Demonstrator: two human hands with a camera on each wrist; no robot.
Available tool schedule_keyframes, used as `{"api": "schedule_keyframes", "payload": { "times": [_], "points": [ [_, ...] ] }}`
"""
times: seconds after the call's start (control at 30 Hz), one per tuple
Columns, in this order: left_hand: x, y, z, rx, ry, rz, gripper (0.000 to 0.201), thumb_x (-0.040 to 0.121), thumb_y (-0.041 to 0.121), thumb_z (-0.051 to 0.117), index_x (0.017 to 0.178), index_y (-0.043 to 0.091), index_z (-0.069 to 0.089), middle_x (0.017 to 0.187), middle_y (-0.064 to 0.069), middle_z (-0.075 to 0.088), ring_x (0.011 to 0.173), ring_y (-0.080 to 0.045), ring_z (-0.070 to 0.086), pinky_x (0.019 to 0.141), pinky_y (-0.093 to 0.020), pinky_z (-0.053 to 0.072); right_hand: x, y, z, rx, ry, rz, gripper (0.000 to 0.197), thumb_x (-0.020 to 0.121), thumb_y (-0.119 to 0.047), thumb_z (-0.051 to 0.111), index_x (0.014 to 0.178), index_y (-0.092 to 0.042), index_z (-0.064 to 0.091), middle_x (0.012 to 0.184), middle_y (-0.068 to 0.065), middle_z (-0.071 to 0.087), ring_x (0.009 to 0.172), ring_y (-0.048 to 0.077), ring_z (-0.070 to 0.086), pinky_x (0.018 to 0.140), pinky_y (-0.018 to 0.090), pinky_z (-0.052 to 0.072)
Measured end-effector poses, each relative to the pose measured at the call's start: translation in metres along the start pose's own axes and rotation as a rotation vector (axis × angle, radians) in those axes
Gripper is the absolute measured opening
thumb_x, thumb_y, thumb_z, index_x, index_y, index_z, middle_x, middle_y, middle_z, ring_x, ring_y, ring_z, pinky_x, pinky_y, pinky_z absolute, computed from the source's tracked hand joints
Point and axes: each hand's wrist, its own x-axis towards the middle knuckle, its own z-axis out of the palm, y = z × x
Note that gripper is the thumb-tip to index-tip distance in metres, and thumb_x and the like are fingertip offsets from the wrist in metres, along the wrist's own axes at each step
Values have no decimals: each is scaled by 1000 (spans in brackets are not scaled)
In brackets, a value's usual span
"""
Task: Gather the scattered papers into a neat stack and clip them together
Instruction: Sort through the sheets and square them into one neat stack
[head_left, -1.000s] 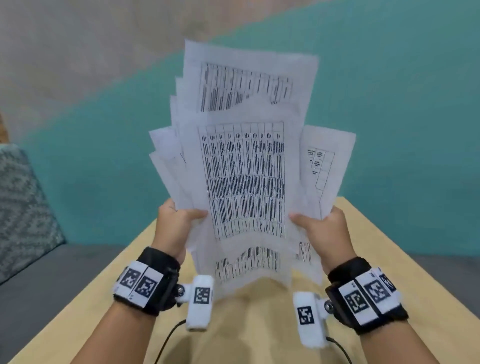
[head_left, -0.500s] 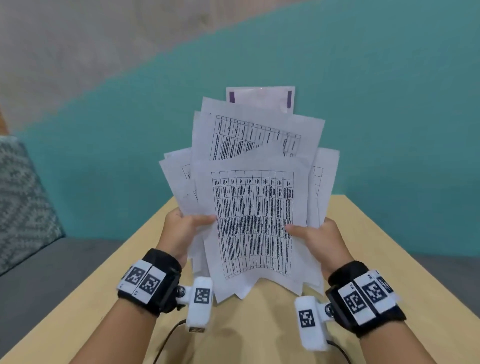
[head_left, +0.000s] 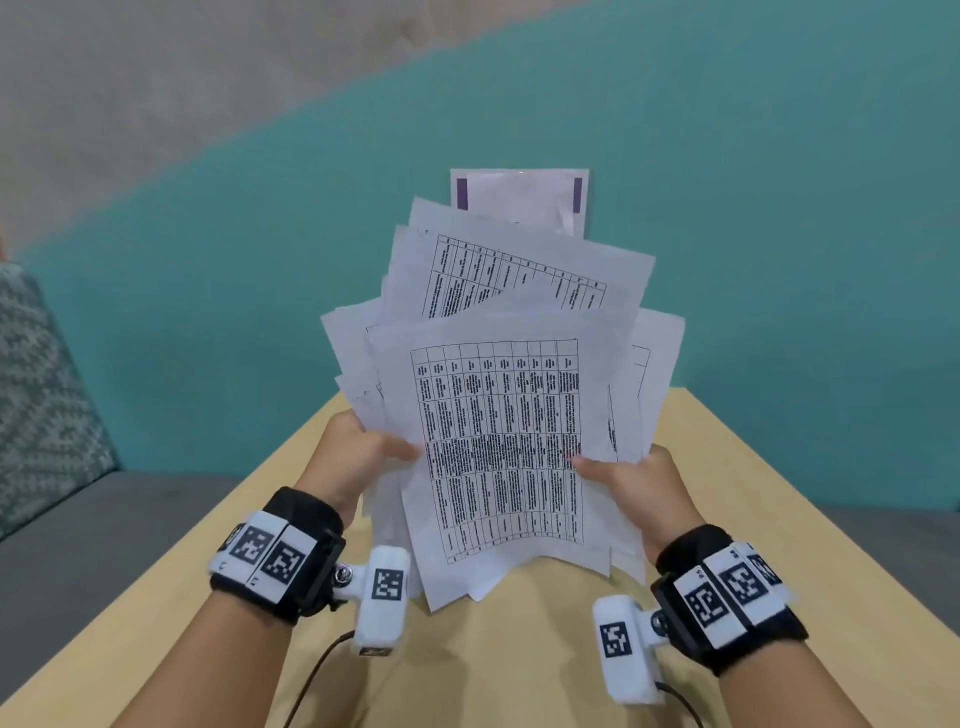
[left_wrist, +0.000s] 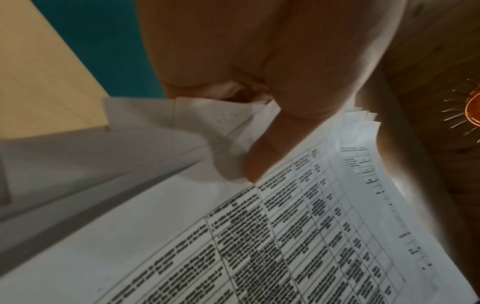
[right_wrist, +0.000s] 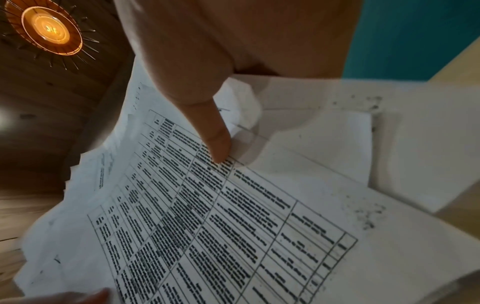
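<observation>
— What's my left hand (head_left: 358, 457) doing?
— Pinching the papers' (head_left: 498, 436) left edge, thumb on the front sheet.
— Where are they?
— Fanned upright above the desk (head_left: 519, 665), uneven, a purple-banded sheet (head_left: 519, 200) poking out at twelve o'clock.
— And my right hand (head_left: 639, 483)?
— At three o'clock, thumb pinching the right edge.

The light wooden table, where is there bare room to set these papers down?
The light wooden table shows bare wood between the left hand and right hand, and outside each. The uneven bundle of printed white papers hides the middle.
</observation>
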Motion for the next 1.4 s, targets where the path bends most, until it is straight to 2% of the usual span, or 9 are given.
{"api": "schedule_keyframes", "payload": {
  "times": [0.4, 0.53, 0.67, 0.77, 0.83, 0.97, 1.13, 1.27, 1.4],
  "points": [
    [-2, 6, -12, 51, -17, 87, 19, 85, -6, 77, 98, 7, 77, 91, -1, 82, 85, -16, 78, 79, -34, 58, -7, -7, -5, -82, -55, -3, 17, 85, 0, 74, 92, -15, 75, 92, 0, 79, 94, 24, 74, 90, 40, 57],
    [-5, 16, -13, 9, 75, 128, 21, 86, -8, 74, 100, 8, 75, 94, -3, 79, 94, -19, 75, 89, -36, 57, -5, -8, -3, -70, 0, -54, 23, 86, -1, 72, 103, -16, 71, 109, 5, 76, 96, 19, 70, 84, 33, 55],
    [-4, 31, -17, -262, 262, 80, 34, 82, -13, 74, 115, -5, 70, 104, -13, 77, 97, -28, 74, 96, -41, 57, -4, -9, 0, -64, 146, -33, 82, 80, -31, 83, 148, -23, 38, 148, 0, 43, 132, 20, 46, 109, 39, 39],
    [-12, 41, -17, -389, 288, 38, 27, 84, -8, 75, 111, -13, 69, 94, -18, 77, 77, -26, 75, 70, -31, 62, -9, -12, 10, 190, 0, 141, 118, 66, -48, 89, 157, -35, 16, 155, 1, 38, 139, 25, 41, 111, 56, 39],
    [-20, 47, -12, -413, 252, 14, 15, 89, -5, 71, 100, -15, 68, 73, -13, 74, 54, -16, 68, 50, -22, 56, -17, -18, 19, 440, -219, 262, 102, 70, -43, 87, 154, -17, 36, 140, 9, 57, 126, 29, 57, 104, 56, 48],
    [-26, 51, 1, -560, 126, -64, 32, 92, -6, 65, 121, -18, 62, 117, -30, 71, 86, -35, 75, 76, -45, 64, -34, -29, 30, 572, -406, 246, 49, 86, -26, 73, 130, -5, 66, 125, 16, 70, 118, 33, 66, 109, 52, 45],
    [-24, 47, 11, -561, 28, -108, 19, 93, -11, 60, 110, -14, 67, 103, -23, 76, 70, -24, 78, 54, -24, 59, -27, -26, 30, 483, -294, 204, 57, 75, -28, 85, 122, 0, 69, 118, 17, 73, 113, 35, 69, 105, 52, 48],
    [-23, 52, 7, -553, -25, -53, 15, 88, -2, 68, 79, 4, 79, 86, -11, 77, 78, -26, 75, 78, -38, 62, -17, -24, 18, 394, -191, 159, 62, 66, -32, 88, 118, 0, 71, 113, 17, 75, 109, 35, 70, 103, 53, 50],
    [-29, 65, -12, -684, -113, 12, 42, 96, 35, 59, 129, 13, 71, 130, -11, 73, 121, -33, 68, 105, -52, 51, -9, -28, -9, 350, -182, 148, 60, 69, -25, 85, 120, 1, 69, 114, 19, 74, 107, 36, 71, 99, 50, 52]
  ]
}}
